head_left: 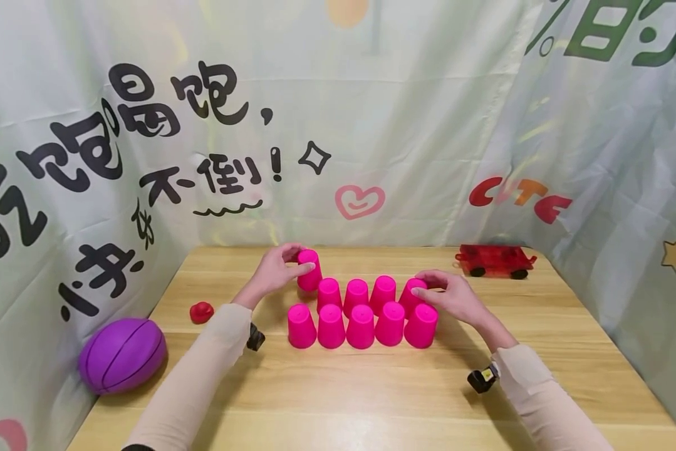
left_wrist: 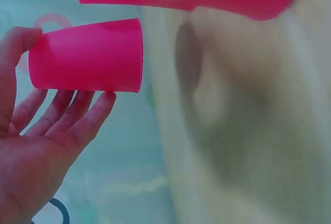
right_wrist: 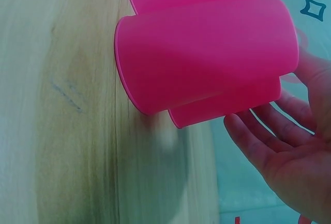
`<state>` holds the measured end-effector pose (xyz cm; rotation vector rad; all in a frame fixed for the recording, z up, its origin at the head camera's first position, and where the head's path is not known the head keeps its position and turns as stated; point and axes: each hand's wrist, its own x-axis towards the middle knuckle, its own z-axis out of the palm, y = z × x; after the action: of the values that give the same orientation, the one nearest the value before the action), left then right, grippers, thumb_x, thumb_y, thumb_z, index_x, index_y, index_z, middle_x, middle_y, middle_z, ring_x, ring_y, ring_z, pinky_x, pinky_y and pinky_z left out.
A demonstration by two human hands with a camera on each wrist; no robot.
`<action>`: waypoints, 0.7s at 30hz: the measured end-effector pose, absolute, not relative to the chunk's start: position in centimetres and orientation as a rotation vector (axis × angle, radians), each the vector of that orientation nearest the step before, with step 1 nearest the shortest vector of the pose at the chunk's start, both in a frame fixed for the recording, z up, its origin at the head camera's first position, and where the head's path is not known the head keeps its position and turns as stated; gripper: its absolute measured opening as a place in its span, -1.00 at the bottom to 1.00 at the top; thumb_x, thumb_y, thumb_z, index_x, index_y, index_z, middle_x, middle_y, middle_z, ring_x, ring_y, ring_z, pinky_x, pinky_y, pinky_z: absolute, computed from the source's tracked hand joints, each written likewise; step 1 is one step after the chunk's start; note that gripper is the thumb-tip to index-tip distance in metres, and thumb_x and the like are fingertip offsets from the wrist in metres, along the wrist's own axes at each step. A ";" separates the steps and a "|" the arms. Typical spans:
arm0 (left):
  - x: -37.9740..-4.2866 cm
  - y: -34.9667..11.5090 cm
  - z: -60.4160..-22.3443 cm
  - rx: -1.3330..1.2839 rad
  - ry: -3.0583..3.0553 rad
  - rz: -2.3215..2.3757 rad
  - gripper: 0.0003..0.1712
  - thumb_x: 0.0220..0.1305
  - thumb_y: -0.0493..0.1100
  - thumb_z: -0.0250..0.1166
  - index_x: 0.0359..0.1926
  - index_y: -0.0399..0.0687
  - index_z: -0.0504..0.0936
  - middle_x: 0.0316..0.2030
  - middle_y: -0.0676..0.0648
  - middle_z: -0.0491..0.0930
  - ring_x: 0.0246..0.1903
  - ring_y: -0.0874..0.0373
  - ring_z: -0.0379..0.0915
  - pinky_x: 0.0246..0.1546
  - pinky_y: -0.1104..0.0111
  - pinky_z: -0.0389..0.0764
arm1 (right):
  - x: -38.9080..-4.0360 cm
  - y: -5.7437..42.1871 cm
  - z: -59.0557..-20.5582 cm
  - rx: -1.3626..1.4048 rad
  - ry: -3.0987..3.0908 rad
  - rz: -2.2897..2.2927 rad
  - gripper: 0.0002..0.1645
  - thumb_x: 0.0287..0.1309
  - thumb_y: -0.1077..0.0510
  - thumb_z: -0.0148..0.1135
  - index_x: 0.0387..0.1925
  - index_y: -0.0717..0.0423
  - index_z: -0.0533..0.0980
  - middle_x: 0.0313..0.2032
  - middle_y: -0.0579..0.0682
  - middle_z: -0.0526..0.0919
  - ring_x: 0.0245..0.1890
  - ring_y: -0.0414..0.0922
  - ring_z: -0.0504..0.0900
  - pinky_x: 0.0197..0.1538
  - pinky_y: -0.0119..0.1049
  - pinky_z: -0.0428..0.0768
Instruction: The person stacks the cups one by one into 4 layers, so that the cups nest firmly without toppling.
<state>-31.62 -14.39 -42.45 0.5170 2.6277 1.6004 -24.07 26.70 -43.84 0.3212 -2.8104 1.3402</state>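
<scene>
Pink plastic cups stand upside down on the wooden table in two rows, a front row (head_left: 361,329) and a back row (head_left: 357,295). My left hand (head_left: 272,272) grips one pink cup (head_left: 311,282) between thumb and fingers, just left of and behind the back row. In the left wrist view that cup (left_wrist: 85,56) hangs mouth down, its rim apart from the tabletop. My right hand (head_left: 453,295) holds the rightmost back-row cup (head_left: 408,302), thumb on the near side, fingers behind. A front-row cup (right_wrist: 207,53) partly hides it in the right wrist view.
A purple ball (head_left: 123,356) lies at the table's left edge, with a small red object (head_left: 201,312) beyond it. At the back right stands a red toy car (head_left: 497,261). Printed cloth (head_left: 416,138) hangs around the table's back and sides.
</scene>
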 end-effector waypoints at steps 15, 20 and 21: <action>-35.4 -12.5 -39.6 0.526 2.661 1.611 -0.48 0.28 -0.07 0.54 0.17 -0.19 0.64 0.02 -0.23 0.74 0.00 -0.09 0.66 -0.05 0.26 0.68 | -24.1 26.7 -43.9 0.342 -2.811 1.341 -0.41 0.30 -0.07 0.47 0.23 0.16 0.61 0.05 0.14 0.75 0.03 0.05 0.70 -0.06 -0.34 0.72; -36.7 -11.7 -39.1 0.509 2.687 1.601 -0.49 0.27 -0.08 0.53 0.16 -0.22 0.65 -0.01 -0.24 0.74 -0.04 -0.07 0.64 -0.10 0.30 0.63 | -24.0 26.7 -43.8 0.331 -2.817 1.346 -0.42 0.30 -0.08 0.47 0.22 0.15 0.61 0.04 0.13 0.74 0.04 0.04 0.69 -0.04 -0.33 0.71; -36.9 -11.5 -38.9 0.508 2.690 1.599 -0.49 0.27 -0.09 0.53 0.15 -0.23 0.65 -0.02 -0.25 0.73 -0.05 -0.08 0.63 -0.11 0.31 0.63 | -23.9 26.7 -43.8 0.328 -2.819 1.349 -0.42 0.31 -0.08 0.47 0.22 0.14 0.61 0.04 0.13 0.74 0.04 0.04 0.69 -0.04 -0.33 0.71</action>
<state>-36.90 -11.51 -38.94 0.5078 2.6899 1.5987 -23.91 26.69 -43.84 0.3283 -2.8195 1.3494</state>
